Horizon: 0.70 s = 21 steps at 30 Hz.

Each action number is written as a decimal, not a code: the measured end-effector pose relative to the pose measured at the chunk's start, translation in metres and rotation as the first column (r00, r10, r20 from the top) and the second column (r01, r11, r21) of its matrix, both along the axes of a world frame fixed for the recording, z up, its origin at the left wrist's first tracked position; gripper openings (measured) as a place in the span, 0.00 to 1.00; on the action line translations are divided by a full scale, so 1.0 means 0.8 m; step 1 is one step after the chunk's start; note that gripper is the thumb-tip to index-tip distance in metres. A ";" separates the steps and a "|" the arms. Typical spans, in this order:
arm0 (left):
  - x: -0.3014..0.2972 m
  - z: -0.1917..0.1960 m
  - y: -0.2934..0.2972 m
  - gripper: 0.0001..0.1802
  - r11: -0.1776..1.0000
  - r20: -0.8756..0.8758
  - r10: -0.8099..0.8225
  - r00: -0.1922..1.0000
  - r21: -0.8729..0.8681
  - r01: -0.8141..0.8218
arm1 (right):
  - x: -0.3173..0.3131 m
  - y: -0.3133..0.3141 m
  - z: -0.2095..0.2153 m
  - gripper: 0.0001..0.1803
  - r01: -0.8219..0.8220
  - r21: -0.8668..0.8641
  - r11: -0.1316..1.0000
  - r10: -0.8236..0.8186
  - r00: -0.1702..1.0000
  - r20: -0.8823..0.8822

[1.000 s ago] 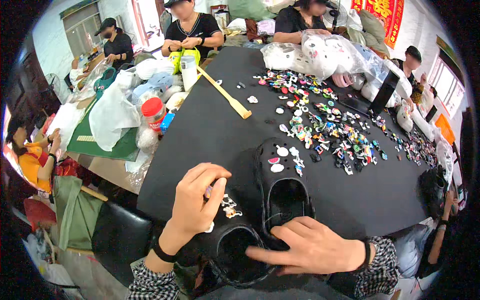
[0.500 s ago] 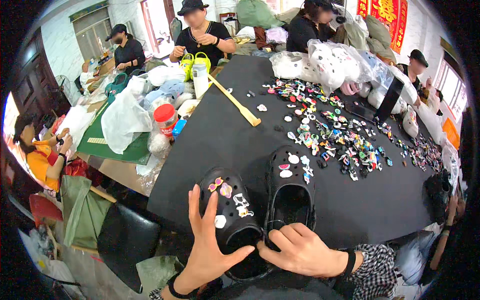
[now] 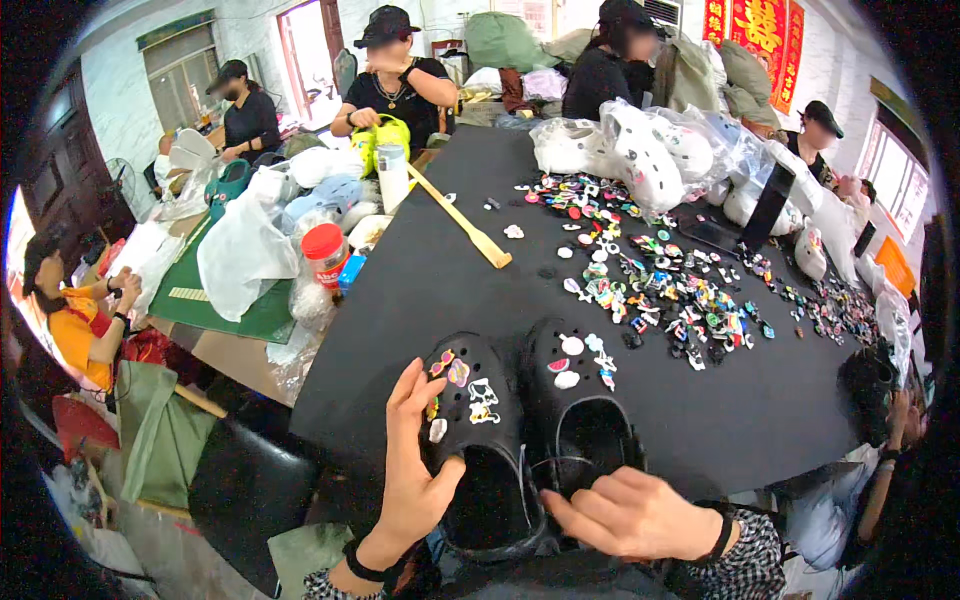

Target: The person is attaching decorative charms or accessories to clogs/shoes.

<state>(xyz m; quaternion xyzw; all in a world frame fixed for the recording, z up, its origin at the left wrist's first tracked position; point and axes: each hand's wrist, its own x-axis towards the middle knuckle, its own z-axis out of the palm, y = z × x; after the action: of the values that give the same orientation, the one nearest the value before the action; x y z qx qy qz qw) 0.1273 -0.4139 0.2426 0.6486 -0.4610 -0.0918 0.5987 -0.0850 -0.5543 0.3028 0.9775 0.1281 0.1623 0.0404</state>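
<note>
Two black clogs stand side by side at the table's near edge, toes away from me. Small charms dot the toe of the left clog (image 3: 462,420), among them sunglasses and a black-and-white figure. The right clog (image 3: 566,400) carries a watermelon slice and white shapes. My left hand (image 3: 415,470) grips the left clog, fingers along its outer side and thumb at the opening. Curled at the heel end of the right clog is my right hand (image 3: 630,515); what its fingertips pinch, if anything, is hidden. A thin clear loop (image 3: 560,461) arches between the two openings.
Many loose charms (image 3: 690,300) lie heaped on the black tabletop (image 3: 400,290). Beyond are a wooden stick (image 3: 465,220), a white bottle (image 3: 393,178), a red-lidded jar (image 3: 326,255), bagged white clogs (image 3: 640,160) and a phone on a stand (image 3: 768,205). Several people work around.
My left hand has closed in from spread fingers onto the left clog's side. The clogs have tilted and parted slightly at the heels, showing the thin loop. My right hand has shifted right.
</note>
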 end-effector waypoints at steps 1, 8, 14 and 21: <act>0.002 0.004 -0.004 0.39 1.000 0.028 0.001 1.000 -0.007 -0.001 | -0.002 0.003 -0.004 0.22 -0.013 -0.030 0.999 0.013 1.000 0.021; -0.006 0.023 -0.010 0.28 0.989 0.333 -0.093 0.938 0.143 0.047 | -0.028 0.014 -0.050 0.17 -0.039 0.059 0.997 0.031 0.990 0.134; -0.051 0.043 0.003 0.30 0.976 0.400 -0.129 0.907 0.214 0.044 | -0.028 0.025 -0.045 0.21 0.030 0.034 0.999 -0.033 0.996 0.086; -0.077 0.040 0.013 0.25 0.960 0.648 -0.239 0.723 0.269 0.076 | -0.029 0.034 -0.055 0.13 0.057 -0.041 0.998 -0.052 0.992 0.114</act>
<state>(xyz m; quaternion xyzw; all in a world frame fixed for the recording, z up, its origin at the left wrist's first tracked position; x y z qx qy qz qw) 0.0654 -0.4038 0.2749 0.6587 -0.6866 0.0473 0.3040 -0.1085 -0.5270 0.2588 0.9688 0.1024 0.2135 0.0734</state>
